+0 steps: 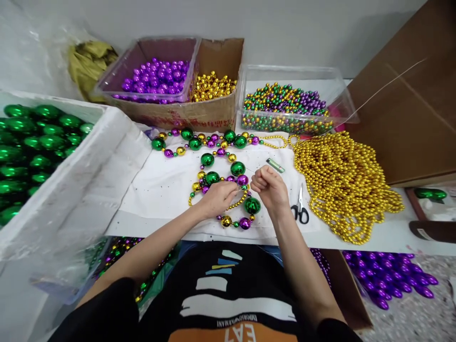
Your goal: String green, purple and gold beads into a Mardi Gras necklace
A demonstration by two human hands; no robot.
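Observation:
My left hand [221, 195] is closed, its fingertips pinching a bead necklace [252, 205] beside a small green bead. Large green, purple and gold beads of this necklace curl on the white cloth around the hand, with a strand of small gold beads [235, 204] under the fingers. My right hand [270, 187] is a raised fist just right of the beads. A thin thread [250, 169] shows at its fingers; its full course is too fine to follow. Behind both hands lies another bead necklace [194, 143]. Near my right hand are scissors [301, 206] and a small green packet [275, 165].
A pile of gold bead strands [345, 185] covers the right side. At the back stand a purple bead bin [160, 97], a cardboard box [185, 114] with gold beads and a clear mixed-bead bin [292, 71]. A white foam box [117, 137] of green beads stands left.

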